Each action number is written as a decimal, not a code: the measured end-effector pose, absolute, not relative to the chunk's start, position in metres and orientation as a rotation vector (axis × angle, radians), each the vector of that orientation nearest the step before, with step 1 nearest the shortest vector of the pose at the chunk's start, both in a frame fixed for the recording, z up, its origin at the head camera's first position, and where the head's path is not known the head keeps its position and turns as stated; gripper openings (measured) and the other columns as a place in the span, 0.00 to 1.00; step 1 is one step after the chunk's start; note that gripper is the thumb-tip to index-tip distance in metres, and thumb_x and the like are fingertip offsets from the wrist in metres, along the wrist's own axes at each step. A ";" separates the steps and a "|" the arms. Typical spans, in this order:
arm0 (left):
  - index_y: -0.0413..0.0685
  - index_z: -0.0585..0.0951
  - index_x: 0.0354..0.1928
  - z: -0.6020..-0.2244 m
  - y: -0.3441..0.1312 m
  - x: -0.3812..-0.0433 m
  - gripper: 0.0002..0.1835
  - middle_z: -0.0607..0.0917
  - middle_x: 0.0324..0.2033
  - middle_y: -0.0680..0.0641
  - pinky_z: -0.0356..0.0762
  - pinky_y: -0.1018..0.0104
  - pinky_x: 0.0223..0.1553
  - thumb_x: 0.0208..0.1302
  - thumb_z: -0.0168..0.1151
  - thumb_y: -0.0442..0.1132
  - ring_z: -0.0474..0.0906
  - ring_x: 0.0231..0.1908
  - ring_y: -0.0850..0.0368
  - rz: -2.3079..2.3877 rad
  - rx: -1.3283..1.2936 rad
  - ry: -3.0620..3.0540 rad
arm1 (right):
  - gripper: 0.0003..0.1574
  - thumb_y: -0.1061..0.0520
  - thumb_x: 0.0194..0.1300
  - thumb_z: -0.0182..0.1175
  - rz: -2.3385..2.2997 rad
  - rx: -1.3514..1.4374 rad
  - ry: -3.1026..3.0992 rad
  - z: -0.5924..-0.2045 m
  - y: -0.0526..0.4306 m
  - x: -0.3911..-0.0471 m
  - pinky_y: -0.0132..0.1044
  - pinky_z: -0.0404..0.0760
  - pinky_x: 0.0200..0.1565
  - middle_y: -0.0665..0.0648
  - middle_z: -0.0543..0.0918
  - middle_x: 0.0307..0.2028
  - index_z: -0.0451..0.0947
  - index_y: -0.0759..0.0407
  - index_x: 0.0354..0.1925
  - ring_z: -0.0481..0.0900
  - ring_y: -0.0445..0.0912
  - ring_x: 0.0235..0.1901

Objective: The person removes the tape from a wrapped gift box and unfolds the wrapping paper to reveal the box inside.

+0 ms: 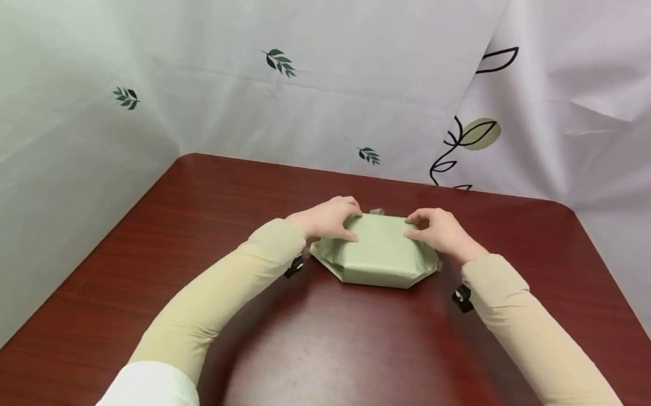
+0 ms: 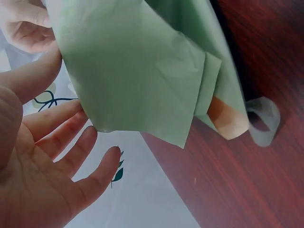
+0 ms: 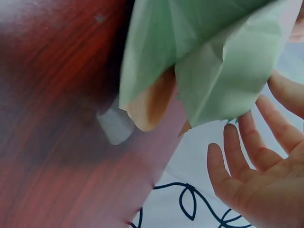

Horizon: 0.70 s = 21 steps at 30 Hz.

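A flat package in pale green paper [image 1: 380,244] lies on the table, its two ends flaring into loose flaps. On its left side my left hand [image 1: 328,219] touches the top with the thumb, its fingers extended along the far edge. My right hand [image 1: 440,230] mirrors this on the right, thumb on top and fingertips at the far edge. The left wrist view shows a folded end flap [image 2: 133,80] with a tan piece [image 2: 229,118] showing beneath it. A similar flap [image 3: 228,71] and tan piece [image 3: 152,102] appear in the right wrist view.
Clear tape strips stick out at the package's left [image 2: 265,121] and right [image 3: 115,124] ends, and another piece of tape [image 1: 377,211] at its far edge. The dark red wooden table [image 1: 345,362] ends against a white leaf-printed curtain [image 1: 322,118] behind and at both sides.
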<state>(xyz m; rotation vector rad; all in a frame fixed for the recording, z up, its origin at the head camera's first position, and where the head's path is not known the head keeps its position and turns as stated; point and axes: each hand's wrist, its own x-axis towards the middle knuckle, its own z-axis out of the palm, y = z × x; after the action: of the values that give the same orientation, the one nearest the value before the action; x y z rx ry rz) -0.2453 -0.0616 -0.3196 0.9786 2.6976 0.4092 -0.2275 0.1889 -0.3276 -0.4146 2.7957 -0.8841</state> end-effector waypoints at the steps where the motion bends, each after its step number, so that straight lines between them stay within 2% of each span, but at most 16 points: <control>1: 0.37 0.72 0.61 -0.319 -0.061 -0.246 0.30 0.72 0.58 0.42 0.62 0.62 0.63 0.60 0.65 0.45 0.66 0.61 0.48 0.399 0.988 2.697 | 0.20 0.56 0.61 0.63 -0.884 -0.416 2.790 -0.327 0.189 -0.228 0.44 0.75 0.45 0.64 0.80 0.47 0.78 0.64 0.51 0.75 0.55 0.48; 12: 0.38 0.73 0.60 -0.318 -0.059 -0.247 0.31 0.74 0.56 0.44 0.64 0.63 0.62 0.58 0.67 0.47 0.68 0.59 0.51 0.342 1.023 2.700 | 0.19 0.57 0.59 0.65 -0.844 -0.451 2.793 -0.326 0.192 -0.232 0.43 0.74 0.44 0.63 0.80 0.45 0.79 0.64 0.48 0.75 0.54 0.46; 21: 0.37 0.71 0.61 -0.314 -0.059 -0.247 0.37 0.73 0.58 0.43 0.63 0.63 0.63 0.53 0.71 0.49 0.67 0.61 0.50 0.295 1.004 2.685 | 0.18 0.57 0.56 0.68 -0.846 -0.526 2.784 -0.326 0.193 -0.224 0.42 0.74 0.46 0.60 0.83 0.43 0.81 0.62 0.45 0.76 0.53 0.46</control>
<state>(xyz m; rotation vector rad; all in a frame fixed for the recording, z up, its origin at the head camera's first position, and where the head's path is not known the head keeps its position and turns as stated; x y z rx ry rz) -0.2466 -0.0587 -0.3142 1.0043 2.6849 0.2945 -0.2241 0.1927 -0.3260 -0.5264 2.7839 -0.8457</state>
